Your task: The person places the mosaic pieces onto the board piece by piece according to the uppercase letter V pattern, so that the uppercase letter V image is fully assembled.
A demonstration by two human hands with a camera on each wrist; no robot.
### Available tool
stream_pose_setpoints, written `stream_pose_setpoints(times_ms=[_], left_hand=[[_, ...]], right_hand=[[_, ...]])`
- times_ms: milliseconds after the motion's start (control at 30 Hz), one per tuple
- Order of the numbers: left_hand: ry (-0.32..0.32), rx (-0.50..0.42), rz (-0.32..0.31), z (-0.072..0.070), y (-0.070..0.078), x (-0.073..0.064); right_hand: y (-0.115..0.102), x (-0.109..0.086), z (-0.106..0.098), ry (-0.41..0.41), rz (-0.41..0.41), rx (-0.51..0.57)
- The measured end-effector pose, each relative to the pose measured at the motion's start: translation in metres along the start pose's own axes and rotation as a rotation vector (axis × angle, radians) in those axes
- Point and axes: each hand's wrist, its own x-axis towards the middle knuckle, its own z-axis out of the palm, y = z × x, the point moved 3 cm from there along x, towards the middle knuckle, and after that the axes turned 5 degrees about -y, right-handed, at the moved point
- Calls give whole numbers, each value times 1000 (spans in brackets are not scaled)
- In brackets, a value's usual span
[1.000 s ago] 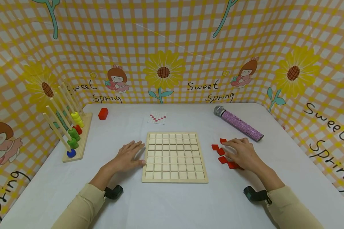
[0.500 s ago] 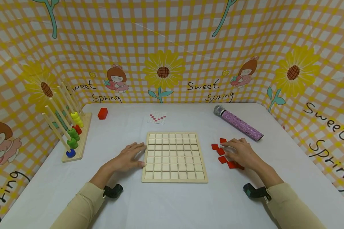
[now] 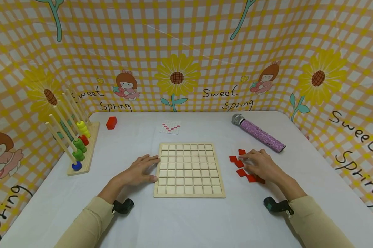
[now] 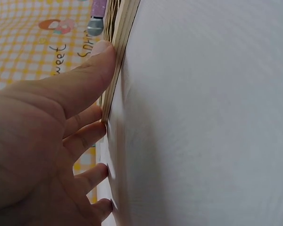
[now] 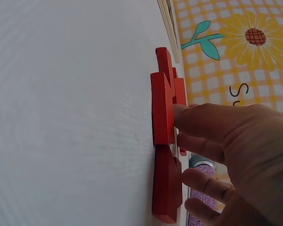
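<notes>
A square wooden grid board [image 3: 189,174] lies in the middle of the white table in the head view. My left hand [image 3: 138,172] rests at its left edge, thumb and forefinger touching the rim; the left wrist view shows the thumb [image 4: 87,77] against the wooden side. On the right, several flat red tiles [image 3: 241,173] lie loosely together. Over them is my right hand [image 3: 262,167], fingers loosely bent and spread. From the right wrist, its thumb appears at a red tile [image 5: 162,110]; some tiles are partly hidden beneath the hand.
Behind the board lies a small card [image 3: 170,127] with a red grid pattern. A glittery purple microphone [image 3: 261,134] is at the back right. A red block [image 3: 111,123] sits at the back left, near a wooden peg stand [image 3: 91,148] with coloured beads. Patterned cloth surrounds the table.
My left hand has shifted slightly right along the board's edge. My right hand stays over the red tiles, almost still. The board and the other objects have not moved.
</notes>
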Motion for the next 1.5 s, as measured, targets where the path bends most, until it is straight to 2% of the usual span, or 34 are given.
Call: stream_pose_setpoints(times_ms=[367,600,1033,1233,1500], left_hand=[[-1,0,5,2,5,3],[3,-2,-20,5,9,5],[6,13,-27,9,11,9],[5,6,-17,10,12,9],[20,-11,3,10,13,9]], right_hand=[[2,2,0,4,-6,-1],[2,2,1,-3,3,16],[6,2,2,-6,12,32],[6,1,2,-17,28,48],[0,0,-2,16,32,72]])
